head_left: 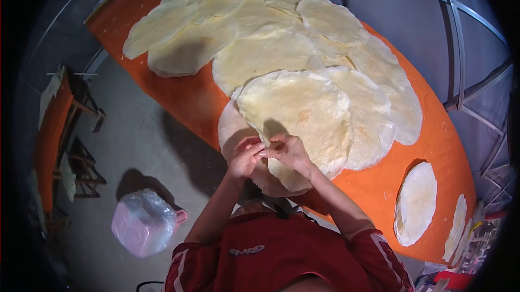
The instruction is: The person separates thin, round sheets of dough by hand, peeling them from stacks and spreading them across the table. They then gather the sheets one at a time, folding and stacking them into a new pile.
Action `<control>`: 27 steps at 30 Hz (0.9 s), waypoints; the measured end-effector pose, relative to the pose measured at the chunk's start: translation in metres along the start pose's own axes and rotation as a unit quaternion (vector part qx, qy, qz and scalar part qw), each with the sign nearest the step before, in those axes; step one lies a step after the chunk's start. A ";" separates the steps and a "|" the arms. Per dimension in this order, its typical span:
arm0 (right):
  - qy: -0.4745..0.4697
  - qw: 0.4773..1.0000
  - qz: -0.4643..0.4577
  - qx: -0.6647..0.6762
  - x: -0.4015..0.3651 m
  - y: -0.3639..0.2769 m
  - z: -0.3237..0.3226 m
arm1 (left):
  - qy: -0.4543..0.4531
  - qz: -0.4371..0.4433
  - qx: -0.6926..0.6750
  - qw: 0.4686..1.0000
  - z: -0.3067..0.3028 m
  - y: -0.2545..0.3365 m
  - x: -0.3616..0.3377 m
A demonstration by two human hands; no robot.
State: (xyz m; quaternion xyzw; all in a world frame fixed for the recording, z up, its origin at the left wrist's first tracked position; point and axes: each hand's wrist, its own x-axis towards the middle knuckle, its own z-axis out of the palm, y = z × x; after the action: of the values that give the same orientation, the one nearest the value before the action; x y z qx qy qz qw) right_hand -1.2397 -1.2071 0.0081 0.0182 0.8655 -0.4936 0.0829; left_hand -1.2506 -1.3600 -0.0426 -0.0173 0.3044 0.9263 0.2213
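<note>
Flatbread (303, 110), one of many, meets our left hand (245, 158) and right hand (291, 151), both with fingers closed. We cannot tell what they pinch.

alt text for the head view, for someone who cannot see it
A person's left hand and right hand meet at the near edge of a large, thin, round flatbread. Overlapping flatbreads spread across an orange-covered table; a pink object in clear plastic sits on the floor.

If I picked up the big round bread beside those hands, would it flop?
Probably: the round bread looks thin and wide, with a wavy edge. It may feel light for its size, being so flat. Its thin rim might tear if tugged.
</note>
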 end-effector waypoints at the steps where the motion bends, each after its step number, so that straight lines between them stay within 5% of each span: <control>1: 0.008 1.000 -0.005 0.005 -0.001 0.000 0.000 | -0.009 0.005 -0.008 1.000 -0.003 -0.001 0.000; 5: 0.004 0.995 -0.017 0.094 0.004 0.021 0.011 | 0.004 0.013 0.009 1.000 -0.008 -0.004 -0.004; 6: 0.038 0.999 -0.015 -0.006 0.000 0.007 0.014 | 0.003 0.012 0.009 1.000 0.000 -0.003 -0.005; 8: 0.073 0.992 -0.013 -0.106 0.000 -0.005 0.024 | 0.172 -0.027 0.142 0.974 0.021 -0.001 -0.009; 10: 0.098 0.937 -0.070 -0.328 0.002 -0.010 0.034 | 0.199 0.007 0.265 0.944 0.011 -0.008 -0.006; 11: 0.111 0.974 -0.051 -0.188 0.006 -0.012 0.023 | 0.224 0.047 0.381 0.896 0.002 -0.012 -0.002; 12: 0.120 0.991 -0.035 -0.046 0.012 -0.011 0.001 | 0.208 0.094 0.303 0.925 -0.016 -0.019 -0.001; 14: 0.078 0.932 0.043 0.352 0.013 0.024 -0.055 | 0.203 0.043 0.256 0.944 -0.016 0.007 -0.016; 15: 0.139 0.958 0.093 0.233 0.016 0.037 -0.089 | 0.199 -0.010 0.209 0.957 -0.018 0.017 -0.020; 16: 0.087 0.971 -0.091 0.202 0.013 0.045 -0.121 | 0.198 -0.010 0.208 0.958 -0.023 0.020 -0.021; 18: 0.155 0.980 0.059 0.111 0.015 0.070 -0.191 | 0.217 -0.025 0.217 0.951 -0.031 0.020 -0.022; 19: 0.232 0.972 0.026 0.020 0.007 0.053 -0.211 | 0.216 -0.026 0.215 0.952 -0.034 0.020 -0.022; 22: 0.077 0.991 -0.105 0.019 0.003 0.063 -0.334 | 0.219 -0.031 0.230 0.948 -0.036 0.020 -0.015; 23: 0.293 0.953 -0.063 0.044 -0.003 0.045 -0.342 | 0.236 -0.014 0.237 0.942 -0.036 0.020 -0.014; 24: 0.181 0.971 -0.148 0.053 -0.004 0.038 -0.382 | 0.252 0.004 0.243 0.937 -0.035 0.021 -0.011; 25: 0.234 0.961 -0.057 -0.135 -0.009 0.016 -0.411 | 0.250 0.004 0.242 0.938 -0.034 0.021 -0.009; 27: 0.347 0.885 -0.084 -0.298 -0.013 -0.053 -0.404 | 0.285 0.034 0.250 0.925 -0.033 0.018 -0.009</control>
State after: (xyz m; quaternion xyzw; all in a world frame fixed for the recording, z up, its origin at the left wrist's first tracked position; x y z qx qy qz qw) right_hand -1.2833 -0.8870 0.2566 0.0897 0.9436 -0.1800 -0.2632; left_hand -1.2531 -1.3954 -0.0575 -0.2145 0.5769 0.7830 0.0904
